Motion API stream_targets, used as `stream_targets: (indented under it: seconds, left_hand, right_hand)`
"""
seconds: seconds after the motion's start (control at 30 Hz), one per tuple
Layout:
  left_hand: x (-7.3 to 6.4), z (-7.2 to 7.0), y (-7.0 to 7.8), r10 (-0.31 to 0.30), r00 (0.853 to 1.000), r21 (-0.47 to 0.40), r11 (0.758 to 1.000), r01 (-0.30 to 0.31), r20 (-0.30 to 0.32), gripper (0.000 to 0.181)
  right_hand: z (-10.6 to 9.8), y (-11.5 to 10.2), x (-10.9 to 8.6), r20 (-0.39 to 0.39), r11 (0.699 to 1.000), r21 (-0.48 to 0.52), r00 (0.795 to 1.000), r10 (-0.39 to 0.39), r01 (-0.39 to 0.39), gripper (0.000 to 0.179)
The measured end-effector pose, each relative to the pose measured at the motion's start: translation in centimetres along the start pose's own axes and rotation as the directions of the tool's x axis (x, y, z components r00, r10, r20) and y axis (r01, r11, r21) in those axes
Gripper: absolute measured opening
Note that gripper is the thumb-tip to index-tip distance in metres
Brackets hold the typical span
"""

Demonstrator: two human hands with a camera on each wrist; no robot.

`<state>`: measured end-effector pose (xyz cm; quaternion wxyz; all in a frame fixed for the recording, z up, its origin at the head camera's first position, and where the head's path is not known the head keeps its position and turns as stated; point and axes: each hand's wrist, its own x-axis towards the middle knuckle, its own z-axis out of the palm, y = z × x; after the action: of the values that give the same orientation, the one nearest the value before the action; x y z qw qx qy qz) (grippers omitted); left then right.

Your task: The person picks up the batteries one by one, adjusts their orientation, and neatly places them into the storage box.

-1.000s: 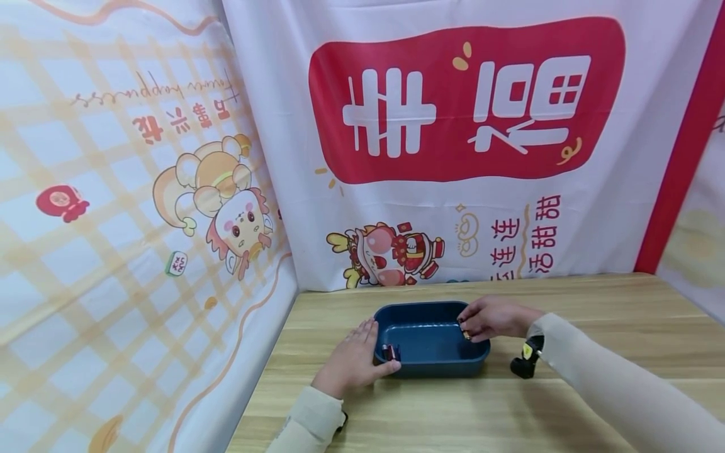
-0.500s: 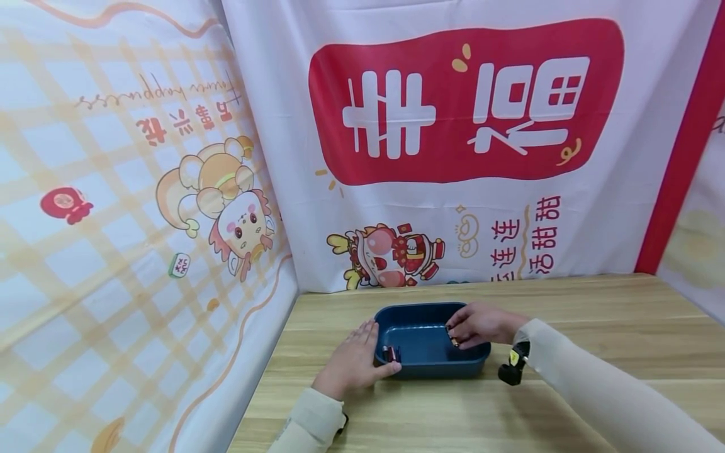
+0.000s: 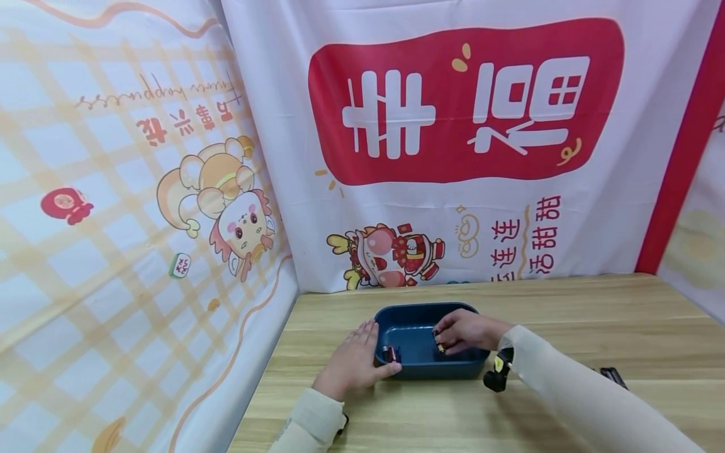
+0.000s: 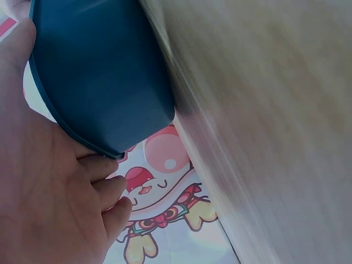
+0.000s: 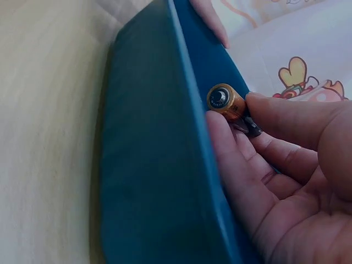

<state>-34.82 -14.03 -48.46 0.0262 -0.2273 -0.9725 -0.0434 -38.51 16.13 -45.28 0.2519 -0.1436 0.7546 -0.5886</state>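
Observation:
A dark blue rectangular bin [image 3: 427, 371] stands on the wooden table. My left hand [image 3: 351, 358] holds its left end, thumb at the front rim and the other fingers along the outside. In the left wrist view, those fingers bend around the bin's edge. My right hand [image 3: 467, 330] reaches over the right part of the bin and pinches a battery [image 5: 228, 102] with a copper-coloured end and a dark body. Its lower part is hidden by the fingers. Inside the bin, beside my left thumb, lies a small shiny dark-red item [image 3: 389, 353].
Beyond my right forearm, a small black object [image 3: 613, 377] lies on the wooden table [image 3: 572, 314]. Printed cloth hangs behind the table [image 3: 374, 207] and along its left side [image 3: 130, 264].
My right hand has moved left with the battery, from the bin's right rim toward its middle. The black object has come into view past my forearm. My left hand and the bin stay put.

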Motion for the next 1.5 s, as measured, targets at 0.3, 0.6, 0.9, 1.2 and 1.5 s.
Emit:
stream_targets:
  seconds: [0.3,0.6,0.9,1.2,1.5]
  left_hand:
    - [-0.1,0.1,-0.2,-0.010,1.000,0.028,1.000,0.010,-0.004,0.108]
    - [-0.2,-0.1,-0.3,-0.006,1.000,0.038,0.999,0.006,-0.002,0.108]
    - [0.0,-0.3,-0.2,0.000,1.000,0.034,0.999,0.000,0.004,0.107]
    - [0.1,-0.2,0.2,0.015,1.000,0.030,0.999,-0.015,0.017,0.108]
    - [0.0,-0.3,0.2,0.004,1.000,0.017,1.000,-0.005,0.016,0.109]
  right_hand:
    - [1.3,0.4,1.0,0.001,1.000,0.004,1.000,0.008,-0.008,0.028]
    - [2.3,0.7,1.9,-0.021,1.000,0.002,1.000,0.001,-0.001,0.026]
    - [3.4,0.5,2.5,-0.039,1.000,-0.017,0.999,0.012,-0.012,0.026]
    - [4.2,0.7,2.8,-0.038,0.999,-0.033,0.999,0.016,-0.017,0.024]
    - [5.1,0.4,3.9,-0.047,0.996,-0.078,0.998,0.042,-0.046,0.021]
